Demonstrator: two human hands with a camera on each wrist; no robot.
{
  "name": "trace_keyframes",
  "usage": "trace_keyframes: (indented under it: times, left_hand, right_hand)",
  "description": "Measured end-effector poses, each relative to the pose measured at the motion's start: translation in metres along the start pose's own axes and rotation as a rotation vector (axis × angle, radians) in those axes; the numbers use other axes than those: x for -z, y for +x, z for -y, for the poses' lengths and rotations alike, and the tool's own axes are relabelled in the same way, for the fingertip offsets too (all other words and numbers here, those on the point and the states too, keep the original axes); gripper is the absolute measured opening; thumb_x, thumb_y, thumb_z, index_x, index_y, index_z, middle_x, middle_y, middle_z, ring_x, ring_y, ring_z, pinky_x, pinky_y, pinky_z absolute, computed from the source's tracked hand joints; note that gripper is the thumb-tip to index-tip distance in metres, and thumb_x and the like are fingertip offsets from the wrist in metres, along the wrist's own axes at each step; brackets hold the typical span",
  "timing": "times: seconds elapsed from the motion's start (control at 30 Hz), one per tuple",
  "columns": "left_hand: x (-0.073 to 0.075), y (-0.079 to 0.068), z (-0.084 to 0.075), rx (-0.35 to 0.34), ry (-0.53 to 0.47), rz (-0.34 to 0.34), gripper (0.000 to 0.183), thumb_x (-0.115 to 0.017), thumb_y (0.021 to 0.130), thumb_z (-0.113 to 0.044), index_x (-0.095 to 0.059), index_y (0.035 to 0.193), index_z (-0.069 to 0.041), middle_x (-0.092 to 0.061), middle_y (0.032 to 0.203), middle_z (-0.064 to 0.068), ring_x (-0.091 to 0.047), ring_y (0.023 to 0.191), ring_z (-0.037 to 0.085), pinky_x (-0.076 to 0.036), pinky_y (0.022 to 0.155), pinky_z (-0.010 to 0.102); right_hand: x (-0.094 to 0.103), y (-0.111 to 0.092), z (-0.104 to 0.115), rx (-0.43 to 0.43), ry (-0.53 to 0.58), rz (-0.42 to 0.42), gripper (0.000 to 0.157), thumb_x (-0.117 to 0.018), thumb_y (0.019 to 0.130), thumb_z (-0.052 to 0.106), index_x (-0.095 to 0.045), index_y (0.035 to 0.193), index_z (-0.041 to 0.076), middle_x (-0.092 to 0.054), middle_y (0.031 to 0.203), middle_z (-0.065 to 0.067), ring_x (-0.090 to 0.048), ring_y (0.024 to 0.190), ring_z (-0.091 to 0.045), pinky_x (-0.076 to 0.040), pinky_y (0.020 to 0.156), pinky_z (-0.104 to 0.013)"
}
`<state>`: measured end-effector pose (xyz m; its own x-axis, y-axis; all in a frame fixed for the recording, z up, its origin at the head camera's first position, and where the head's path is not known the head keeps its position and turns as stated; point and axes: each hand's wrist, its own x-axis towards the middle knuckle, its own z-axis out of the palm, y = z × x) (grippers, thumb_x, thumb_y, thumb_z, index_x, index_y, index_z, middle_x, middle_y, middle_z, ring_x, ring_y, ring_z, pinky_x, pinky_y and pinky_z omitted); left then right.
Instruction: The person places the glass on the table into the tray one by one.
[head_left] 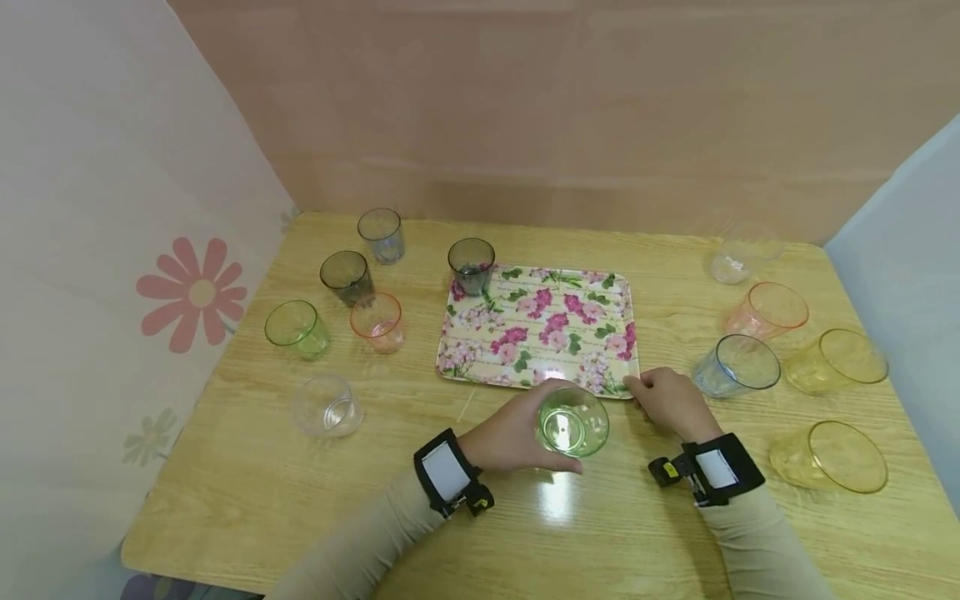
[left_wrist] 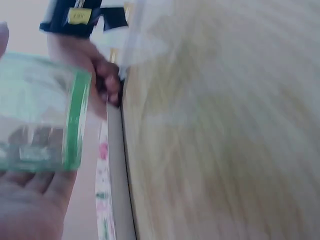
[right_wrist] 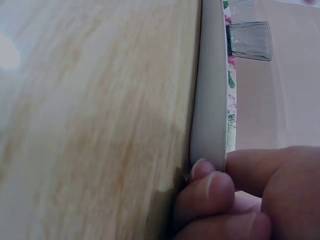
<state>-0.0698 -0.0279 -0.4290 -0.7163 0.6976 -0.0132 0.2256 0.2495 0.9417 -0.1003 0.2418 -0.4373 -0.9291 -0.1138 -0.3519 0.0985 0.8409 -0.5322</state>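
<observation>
Pale wood grain runs across the worktop (head_left: 300, 508) before a pinkish backdrop (head_left: 562, 108). Just below and right of the frame's centre, the left hand (head_left: 510, 435) curls round a see-through green glass (head_left: 573, 423), one edge deeper green. The right hand (head_left: 672, 404) pinches the lower right corner of a cream tray (head_left: 551, 325) printed with pink flowers; a smoky glass (head_left: 472, 271) stands at its upper left.

I can read no words, as the printed tray (head_left: 558, 358) and yellow wrist sticker (left_wrist: 79, 16) show only blurred marks.
</observation>
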Motion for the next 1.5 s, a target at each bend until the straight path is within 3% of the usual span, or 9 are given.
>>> trace_keyframes:
  times: [0.23,0.5,0.8,1.0,1.5]
  left_hand:
    - [0.021,0.005,0.013,0.075,-0.016,-0.309,0.088,-0.091,0.077,-0.023,-0.042,0.149,-0.012,-0.053,0.144,0.004,-0.052,0.131,0.022,-0.043,0.109,0.04]
    - [0.05,0.009,0.021,0.12,-0.014,-0.508,0.083,-0.089,0.081,-0.021,-0.042,0.147,-0.01,-0.054,0.142,0.009,-0.05,0.133,0.024,-0.041,0.11,0.043]
    - [0.068,0.008,0.03,0.155,-0.061,-0.607,0.078,-0.085,0.085,-0.017,-0.04,0.148,-0.006,-0.05,0.147,0.015,-0.046,0.138,0.031,-0.039,0.112,0.047]
    - [0.077,0.008,0.037,0.182,-0.022,-0.678,0.079,-0.087,0.083,-0.015,-0.041,0.147,-0.004,-0.052,0.145,0.018,-0.048,0.136,0.032,-0.04,0.111,0.046]
    - [0.095,0.01,0.052,0.261,-0.002,-0.727,0.091,-0.084,0.086,-0.021,-0.029,0.156,-0.003,-0.044,0.15,0.019,-0.043,0.139,0.035,-0.038,0.112,0.051]
  right_hand:
    - [-0.003,-0.001,0.0,-0.003,-0.007,0.0,0.049,-0.048,0.108,0.031,-0.06,0.066,0.009,-0.053,0.056,0.0,-0.046,0.051,-0.018,-0.035,0.052,-0.032]
    - [-0.004,-0.002,0.001,-0.01,-0.011,0.0,0.048,-0.049,0.107,0.03,-0.06,0.066,0.009,-0.052,0.056,0.0,-0.045,0.051,-0.018,-0.034,0.052,-0.032]
    - [-0.003,-0.002,0.001,-0.003,-0.015,-0.002,0.048,-0.049,0.107,0.029,-0.06,0.066,0.009,-0.05,0.055,0.0,-0.044,0.05,-0.018,-0.033,0.052,-0.032]
    - [-0.002,-0.002,0.001,-0.007,-0.016,-0.005,0.047,-0.049,0.107,0.029,-0.06,0.066,0.009,-0.049,0.054,0.0,-0.043,0.05,-0.017,-0.033,0.052,-0.032]
    - [-0.001,-0.002,0.002,-0.002,-0.016,-0.01,0.047,-0.049,0.107,0.03,-0.061,0.066,0.009,-0.048,0.054,0.0,-0.042,0.05,-0.018,-0.033,0.052,-0.032]
